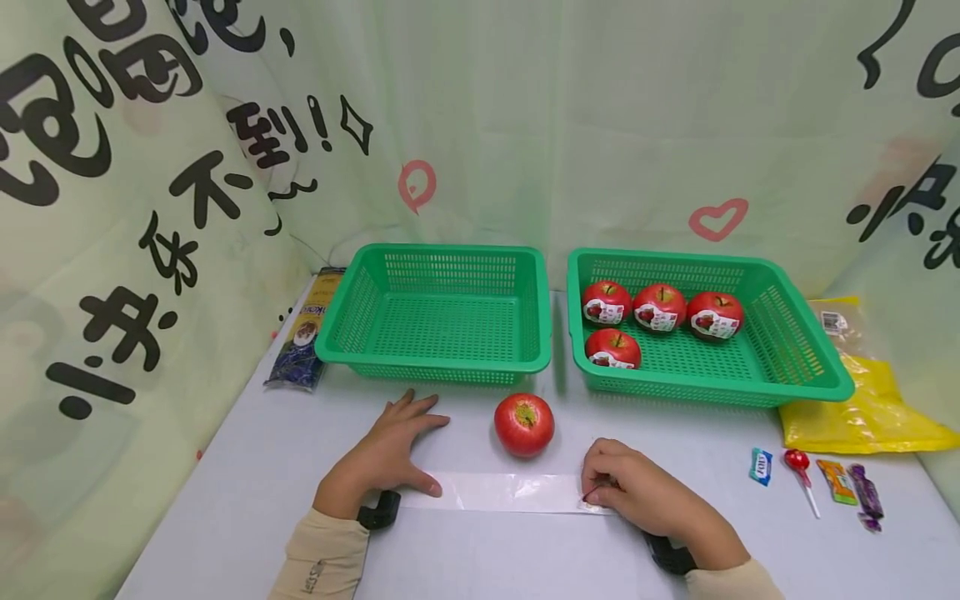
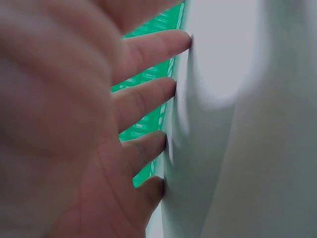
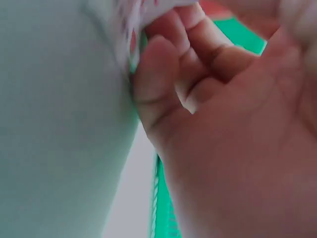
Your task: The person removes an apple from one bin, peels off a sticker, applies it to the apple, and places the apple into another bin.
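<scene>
My left hand (image 1: 393, 446) lies with fingers spread, its thumb at the left end of a clear, glossy strip (image 1: 510, 493) on the white table. In the left wrist view the spread fingers (image 2: 148, 99) have their tips against the white surface. At the strip's right end my right hand (image 1: 637, 487) pinches a small label with red print (image 3: 133, 25) between curled fingers and thumb. Part of that label is hidden by the fingers. A red apple (image 1: 524, 426) with no label in sight sits behind the strip, between the hands and touched by neither.
Behind stand a green basket (image 1: 435, 372) with nothing in it and another (image 1: 720, 387) holding several labelled apples (image 1: 660, 307). A blue-and-yellow packet (image 1: 303, 333) lies left. At right are a yellow bag (image 1: 862, 417), a lollipop (image 1: 798, 462) and wrapped candies (image 1: 836, 482).
</scene>
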{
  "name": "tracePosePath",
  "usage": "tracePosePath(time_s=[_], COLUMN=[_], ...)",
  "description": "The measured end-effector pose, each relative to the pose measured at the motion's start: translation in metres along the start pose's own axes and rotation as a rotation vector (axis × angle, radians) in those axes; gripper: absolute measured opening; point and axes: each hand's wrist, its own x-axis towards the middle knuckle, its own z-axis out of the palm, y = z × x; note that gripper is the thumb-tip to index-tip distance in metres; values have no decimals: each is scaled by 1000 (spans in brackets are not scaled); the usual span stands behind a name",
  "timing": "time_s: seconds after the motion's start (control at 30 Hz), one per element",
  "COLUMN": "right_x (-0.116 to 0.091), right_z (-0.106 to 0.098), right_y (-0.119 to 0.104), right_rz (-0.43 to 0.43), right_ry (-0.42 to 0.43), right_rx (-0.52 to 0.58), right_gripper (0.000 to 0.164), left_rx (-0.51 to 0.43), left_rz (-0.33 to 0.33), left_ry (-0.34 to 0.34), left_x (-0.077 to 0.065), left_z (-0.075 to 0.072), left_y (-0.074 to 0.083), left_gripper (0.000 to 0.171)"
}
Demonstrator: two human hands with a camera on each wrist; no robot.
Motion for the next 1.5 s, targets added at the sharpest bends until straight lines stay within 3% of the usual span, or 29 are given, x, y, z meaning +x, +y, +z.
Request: tracePosePath(time_s=[0.13, 0.3, 0.47, 0.63, 0.73, 0.83, 0.93, 1.03, 1.13, 1.23, 1.37, 1.5], right_x=[-9, -20, -22, -15, -6, 4, 12, 19, 26, 30, 32, 33], right_z=[-13, -27, -30, -19, -9, 0, 8, 14, 19, 22, 23, 25], right_y=[7, 15, 18, 4, -13, -30, -43, -51, -56, -59, -61, -64], right_rz=[-32, -65, -24, 44, -38, -191, -332, -366, -348, -339, -303, -162], right_ry=[33, 194, 347, 353, 409, 496, 522, 477, 437, 424, 448, 475], right_rx=[232, 482, 586, 471, 259, 26, -111, -146, -157, -167, -169, -88], right_gripper=[12, 19, 17, 17, 26, 38, 44, 39, 35, 37, 44, 40], left_rx=[12, 16, 13, 42, 73, 56, -8, -60, -72, -90, -158, -307], left_rz=[3, 12, 24, 74, 123, 207, 382, 574, 664, 662, 673, 667], left_ry=[2, 1, 4, 16, 54, 192, 389, 500, 531, 541, 550, 559], left_x=[2, 4, 3, 1, -2, -6, -6, -2, 0, 1, 5, 10], left_z=[2, 2, 1, -1, -4, -6, -2, 9, 19, 27, 35, 41], left_y=[-1, -2, -2, 3, 9, 22, 46, 77, 103, 114, 113, 106], left_gripper=[100, 101, 98, 90, 79, 60, 43, 38, 34, 27, 19, 17])
